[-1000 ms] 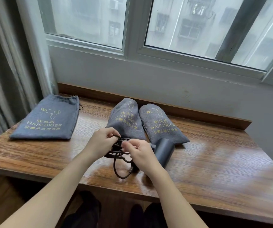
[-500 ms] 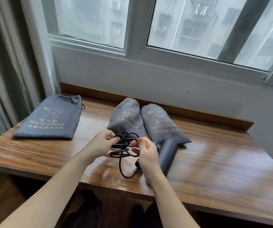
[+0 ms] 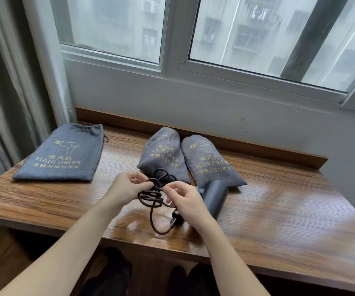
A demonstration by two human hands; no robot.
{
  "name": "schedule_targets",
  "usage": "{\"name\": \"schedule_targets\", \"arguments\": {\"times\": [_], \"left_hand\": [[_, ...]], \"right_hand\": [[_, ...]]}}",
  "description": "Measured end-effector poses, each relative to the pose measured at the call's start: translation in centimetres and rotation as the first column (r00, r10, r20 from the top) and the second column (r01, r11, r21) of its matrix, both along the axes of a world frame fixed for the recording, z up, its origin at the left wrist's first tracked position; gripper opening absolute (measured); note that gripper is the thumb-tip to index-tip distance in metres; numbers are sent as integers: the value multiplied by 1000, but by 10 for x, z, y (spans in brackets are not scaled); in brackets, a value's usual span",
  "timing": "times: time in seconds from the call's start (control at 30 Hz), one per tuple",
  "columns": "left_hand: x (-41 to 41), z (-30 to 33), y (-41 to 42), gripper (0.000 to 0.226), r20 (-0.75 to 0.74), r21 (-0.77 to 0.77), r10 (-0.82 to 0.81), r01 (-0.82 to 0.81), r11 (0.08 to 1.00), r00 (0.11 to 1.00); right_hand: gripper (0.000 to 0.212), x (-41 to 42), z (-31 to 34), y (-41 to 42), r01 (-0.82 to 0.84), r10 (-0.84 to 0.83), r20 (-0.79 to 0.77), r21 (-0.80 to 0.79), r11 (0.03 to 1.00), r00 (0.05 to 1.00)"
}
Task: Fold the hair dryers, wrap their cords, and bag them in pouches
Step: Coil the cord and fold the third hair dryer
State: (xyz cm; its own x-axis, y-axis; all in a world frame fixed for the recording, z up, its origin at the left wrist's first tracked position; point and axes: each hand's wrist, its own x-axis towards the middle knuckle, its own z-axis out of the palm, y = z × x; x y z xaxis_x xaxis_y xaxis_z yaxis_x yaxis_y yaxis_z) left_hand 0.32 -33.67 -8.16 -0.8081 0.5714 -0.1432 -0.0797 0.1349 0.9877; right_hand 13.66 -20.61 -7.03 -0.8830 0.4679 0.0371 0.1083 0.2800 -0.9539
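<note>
A dark grey hair dryer (image 3: pixel 215 195) lies on the wooden table (image 3: pixel 279 210), its barrel pointing toward me. Its black cord (image 3: pixel 154 194) is gathered in loose loops just left of it, with one long loop hanging down to the plug (image 3: pixel 177 220). My left hand (image 3: pixel 127 186) pinches the coil from the left. My right hand (image 3: pixel 185 199) pinches a strand on the coil's right side and hides the dryer's handle. Two stuffed grey pouches (image 3: pixel 163 154) (image 3: pixel 209 161) printed "HAIR DRIER" lie behind the hands. A flat, empty-looking pouch (image 3: pixel 63 154) lies at the far left.
A raised wooden lip (image 3: pixel 257 146) runs along the table's back under the window wall. A curtain (image 3: pixel 5 92) hangs at the left. The table's front edge (image 3: pixel 129 242) is close to me, with dark shoes on the floor below it.
The coil has been lifted slightly and loosened. My hands have drawn a little apart, and my right hand has shifted from closing over the cord to pinching a strand.
</note>
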Motion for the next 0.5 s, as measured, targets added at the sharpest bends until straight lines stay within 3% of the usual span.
{"name": "schedule_targets", "arguments": {"times": [0.1,0.23,0.3,0.5], "left_hand": [[1,3,3,13,-49,3,-60,61,998,997],[0,5,-4,14,209,102,-208,190,976,955],[2,4,-6,16,268,81,-261,248,965,927],[4,2,3,15,54,30,-162,161,987,985]], "right_hand": [[12,-3,1,1,-1,-5,38,166,986,999],[23,-3,3,4,6,-2,-21,180,984,1000],[25,-2,-2,3,16,-9,-48,147,989,999],[9,0,-6,-5,97,-87,-67,156,983,994]]}}
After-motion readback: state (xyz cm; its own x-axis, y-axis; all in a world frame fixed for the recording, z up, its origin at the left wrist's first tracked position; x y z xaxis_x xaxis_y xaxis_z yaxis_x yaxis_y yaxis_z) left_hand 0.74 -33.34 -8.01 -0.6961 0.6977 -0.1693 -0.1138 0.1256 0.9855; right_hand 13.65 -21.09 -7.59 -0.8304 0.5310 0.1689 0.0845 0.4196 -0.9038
